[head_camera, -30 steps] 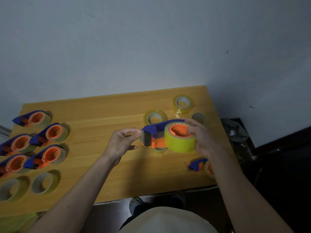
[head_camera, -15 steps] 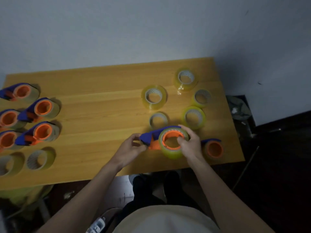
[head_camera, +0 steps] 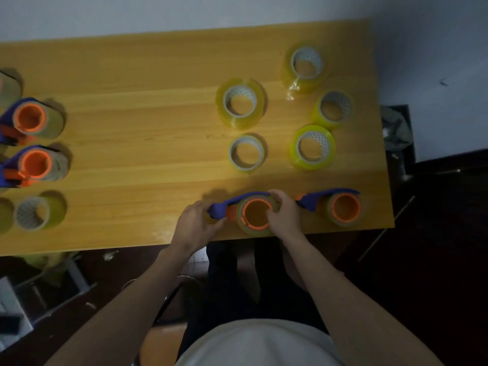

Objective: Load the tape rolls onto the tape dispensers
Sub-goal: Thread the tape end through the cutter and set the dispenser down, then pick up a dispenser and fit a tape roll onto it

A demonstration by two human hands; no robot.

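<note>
Lowered dispenser (head_camera: pixel 239 207) now beside loaded dispenser (head_camera: pixel 340 207), rolls (head_camera: pixel 313 150) behind.

A light wooden bench (head_camera: pixel 148 143) with a yellowish grain stands against a plain pale grey wall (head_camera: pixel 184 11). Lighting is dim. To the right the floor (head_camera: pixel 435 260) is dark, almost black. Below the bench's near edge on the left, blurred grey clutter (head_camera: pixel 39 291) lies in shadow.
</note>
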